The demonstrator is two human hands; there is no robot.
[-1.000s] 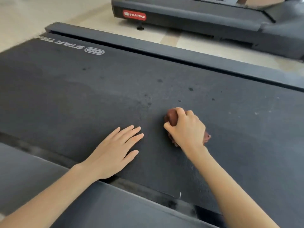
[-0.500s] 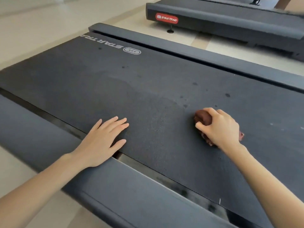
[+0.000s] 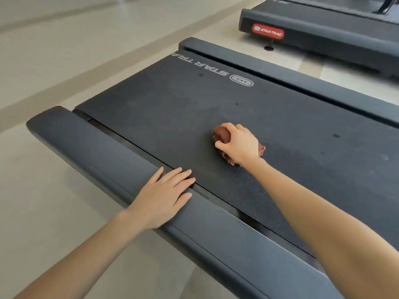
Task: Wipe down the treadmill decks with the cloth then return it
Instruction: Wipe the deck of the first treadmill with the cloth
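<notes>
On the dark belt (image 3: 172, 108), curled fingers (image 3: 229, 128) of the right hand (image 3: 239, 144) squeezed a balled-up brown cloth (image 3: 220, 134) (mostly hidden under the palm). At 7 o'clock from it, the left hand (image 3: 164, 195) lay flat on the side rail (image 3: 97, 152), fingers a little spread. Another treadmill (image 3: 323, 29) stood at 1 o'clock.
</notes>
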